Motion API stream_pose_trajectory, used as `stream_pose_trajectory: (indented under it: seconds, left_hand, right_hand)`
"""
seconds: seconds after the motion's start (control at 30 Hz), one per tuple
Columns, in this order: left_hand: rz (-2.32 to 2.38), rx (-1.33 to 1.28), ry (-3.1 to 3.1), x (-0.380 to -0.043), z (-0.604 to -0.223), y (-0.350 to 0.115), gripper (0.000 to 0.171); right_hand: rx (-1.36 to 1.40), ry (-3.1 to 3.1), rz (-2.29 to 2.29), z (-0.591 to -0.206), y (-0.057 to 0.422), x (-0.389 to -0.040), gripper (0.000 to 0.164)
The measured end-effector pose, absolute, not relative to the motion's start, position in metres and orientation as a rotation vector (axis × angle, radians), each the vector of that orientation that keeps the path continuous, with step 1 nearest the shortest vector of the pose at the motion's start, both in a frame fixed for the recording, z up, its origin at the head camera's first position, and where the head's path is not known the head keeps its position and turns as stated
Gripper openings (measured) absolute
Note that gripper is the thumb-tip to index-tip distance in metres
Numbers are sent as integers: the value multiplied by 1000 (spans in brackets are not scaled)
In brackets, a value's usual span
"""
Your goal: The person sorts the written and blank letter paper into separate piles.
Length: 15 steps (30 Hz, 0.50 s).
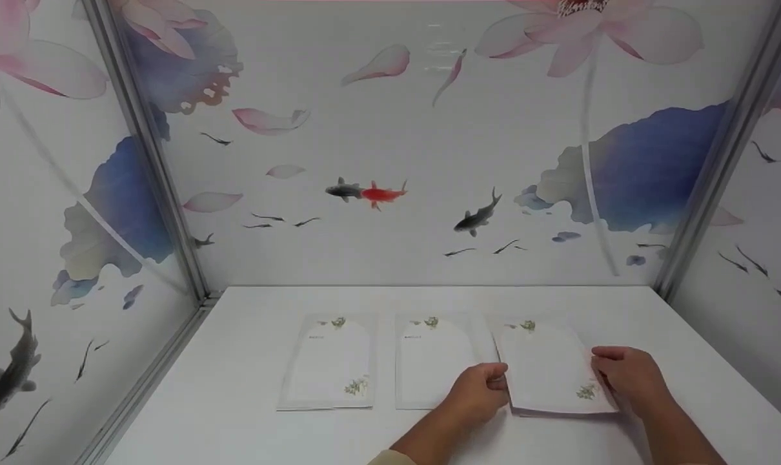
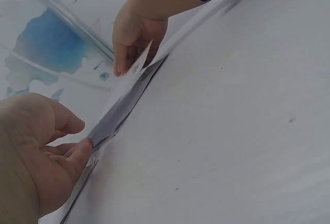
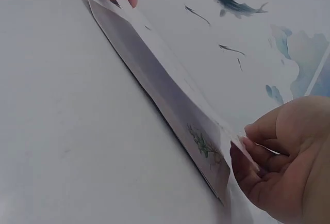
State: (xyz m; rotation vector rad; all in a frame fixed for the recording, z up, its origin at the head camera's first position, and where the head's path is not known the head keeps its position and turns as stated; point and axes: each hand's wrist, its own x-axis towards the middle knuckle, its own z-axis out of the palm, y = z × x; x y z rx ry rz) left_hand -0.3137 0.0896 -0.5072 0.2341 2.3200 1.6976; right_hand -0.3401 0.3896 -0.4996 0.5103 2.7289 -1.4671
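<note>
A white sheet of paper (image 1: 545,368) with printed green leaves lies at the right, over more paper. My left hand (image 1: 477,394) holds its left edge between thumb and fingers. At the opposite edge, my right hand (image 1: 632,381) pinches the paper near its lower right corner. In the right wrist view the raised sheet (image 3: 170,74) stands apart from the paper below (image 3: 154,90), leaving a gap along the near side. The left wrist view shows my left fingertips (image 2: 85,149) against the sheet's edge.
Two similar leaf-printed papers lie to the left, one at the far left (image 1: 329,368) and one in the middle (image 1: 423,368), partly behind my left hand. The white table (image 1: 235,361) is enclosed by printed panels (image 1: 390,129) and metal posts (image 1: 148,148).
</note>
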Motion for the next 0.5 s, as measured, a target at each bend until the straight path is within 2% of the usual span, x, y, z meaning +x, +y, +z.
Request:
stream_pose_trajectory:
  seconds: [0.5]
  left_hand:
    - [1702, 245, 2315, -313, -505, 86, 46]
  right_hand:
    - [496, 2744, -1370, -496, 379, -338, 55]
